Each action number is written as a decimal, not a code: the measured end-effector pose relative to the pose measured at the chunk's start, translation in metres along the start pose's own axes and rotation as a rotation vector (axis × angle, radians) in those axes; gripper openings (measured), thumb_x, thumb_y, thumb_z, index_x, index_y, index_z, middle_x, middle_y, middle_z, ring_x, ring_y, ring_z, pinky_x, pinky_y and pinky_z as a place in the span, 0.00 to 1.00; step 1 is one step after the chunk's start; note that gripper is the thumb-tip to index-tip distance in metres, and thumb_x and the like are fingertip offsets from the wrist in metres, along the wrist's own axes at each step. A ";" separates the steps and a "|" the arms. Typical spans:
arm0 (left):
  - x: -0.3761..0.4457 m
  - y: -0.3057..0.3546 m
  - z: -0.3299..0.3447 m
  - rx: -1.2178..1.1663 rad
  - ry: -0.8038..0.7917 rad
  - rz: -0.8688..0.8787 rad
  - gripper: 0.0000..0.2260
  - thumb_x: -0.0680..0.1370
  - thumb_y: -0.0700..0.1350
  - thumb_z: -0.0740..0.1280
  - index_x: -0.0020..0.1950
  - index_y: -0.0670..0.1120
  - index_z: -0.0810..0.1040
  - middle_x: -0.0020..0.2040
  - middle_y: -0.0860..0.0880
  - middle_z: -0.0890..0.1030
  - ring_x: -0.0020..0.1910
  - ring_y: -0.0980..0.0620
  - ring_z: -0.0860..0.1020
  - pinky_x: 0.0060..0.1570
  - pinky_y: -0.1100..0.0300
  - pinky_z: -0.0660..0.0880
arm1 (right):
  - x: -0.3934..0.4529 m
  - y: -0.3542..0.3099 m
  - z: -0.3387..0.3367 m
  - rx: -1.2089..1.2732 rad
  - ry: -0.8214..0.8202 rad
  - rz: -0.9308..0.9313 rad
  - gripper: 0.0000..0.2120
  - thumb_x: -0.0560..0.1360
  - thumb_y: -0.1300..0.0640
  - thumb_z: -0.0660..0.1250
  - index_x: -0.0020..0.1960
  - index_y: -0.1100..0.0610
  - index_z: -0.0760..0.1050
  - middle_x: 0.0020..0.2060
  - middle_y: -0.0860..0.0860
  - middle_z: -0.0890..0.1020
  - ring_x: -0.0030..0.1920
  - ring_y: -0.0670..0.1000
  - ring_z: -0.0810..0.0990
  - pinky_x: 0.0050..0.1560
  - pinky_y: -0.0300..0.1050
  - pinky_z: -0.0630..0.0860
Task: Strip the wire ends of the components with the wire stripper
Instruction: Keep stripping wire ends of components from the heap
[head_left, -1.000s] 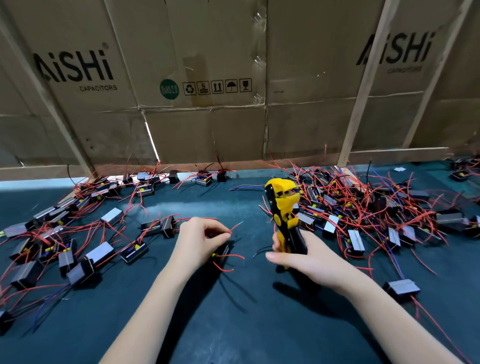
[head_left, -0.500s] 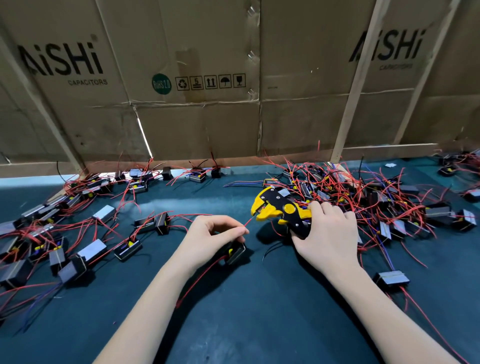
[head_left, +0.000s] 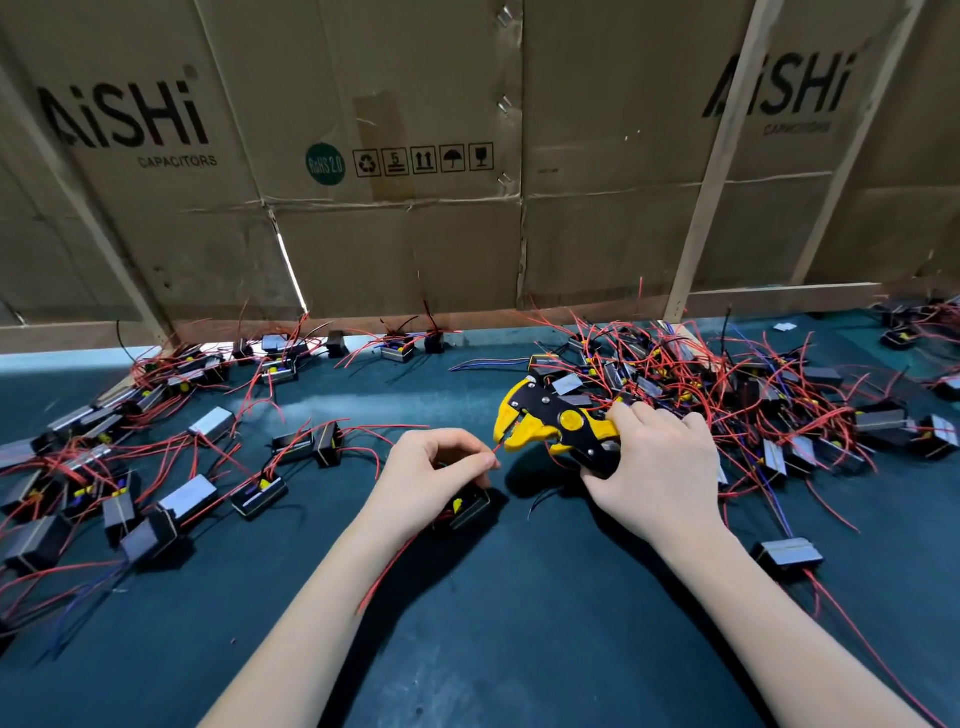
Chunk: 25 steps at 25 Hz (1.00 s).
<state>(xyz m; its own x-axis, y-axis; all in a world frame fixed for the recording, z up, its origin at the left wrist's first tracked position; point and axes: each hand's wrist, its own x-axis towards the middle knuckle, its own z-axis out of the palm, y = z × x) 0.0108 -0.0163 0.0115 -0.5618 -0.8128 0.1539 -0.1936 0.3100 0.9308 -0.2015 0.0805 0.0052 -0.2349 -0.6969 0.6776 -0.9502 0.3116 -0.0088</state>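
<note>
Head view. The left hand (head_left: 434, 480), just left of centre, pinches a red wire (head_left: 494, 451) between thumb and forefinger, its grip closed on the wire. A black component (head_left: 470, 508) with a yellow part lies on the table (head_left: 519, 623) under this hand's fingers. The right hand (head_left: 660, 467), at 3 o'clock from the left hand, wraps its grip around the handles of the yellow-and-black wire stripper (head_left: 556, 423). The stripper lies nearly level, with its head pointing toward 9 o'clock; the wire's free end meets the stripper's jaws. A loose group of components (head_left: 171, 499) with red leads spreads at 9 o'clock on the table. A denser tangled heap of components (head_left: 753, 395) sits at 2 o'clock, directly behind the right hand. One single component (head_left: 789, 553) lies at 4 o'clock, apart from the heap. Cardboard sheets (head_left: 395, 234) printed "AiSHi CAPACITORS" stand along the table's far edge at 12 o'clock.
</note>
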 end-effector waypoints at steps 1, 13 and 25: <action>0.000 0.000 0.000 -0.009 -0.004 0.000 0.07 0.76 0.41 0.71 0.39 0.47 0.84 0.32 0.50 0.82 0.29 0.59 0.76 0.33 0.69 0.69 | 0.000 0.000 -0.001 0.001 0.002 -0.004 0.19 0.58 0.46 0.77 0.37 0.57 0.73 0.31 0.52 0.78 0.33 0.57 0.78 0.38 0.48 0.64; -0.003 0.001 -0.037 -0.088 -0.450 0.023 0.12 0.76 0.26 0.63 0.53 0.39 0.79 0.56 0.42 0.83 0.55 0.49 0.81 0.56 0.61 0.75 | 0.001 0.006 0.007 -0.054 -0.008 0.036 0.22 0.60 0.41 0.78 0.38 0.58 0.77 0.32 0.54 0.79 0.34 0.59 0.79 0.35 0.46 0.66; 0.000 -0.006 -0.028 0.027 -0.293 0.055 0.04 0.77 0.41 0.71 0.42 0.43 0.84 0.42 0.43 0.83 0.41 0.53 0.78 0.48 0.59 0.74 | 0.002 0.015 0.007 0.028 0.136 0.145 0.25 0.61 0.41 0.76 0.49 0.58 0.78 0.40 0.54 0.79 0.42 0.60 0.77 0.44 0.52 0.66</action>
<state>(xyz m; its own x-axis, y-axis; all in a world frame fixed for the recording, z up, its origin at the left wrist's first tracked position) 0.0345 -0.0316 0.0149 -0.7793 -0.6190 0.0975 -0.1762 0.3658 0.9139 -0.2172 0.0793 0.0011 -0.3411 -0.5517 0.7611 -0.9142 0.3830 -0.1322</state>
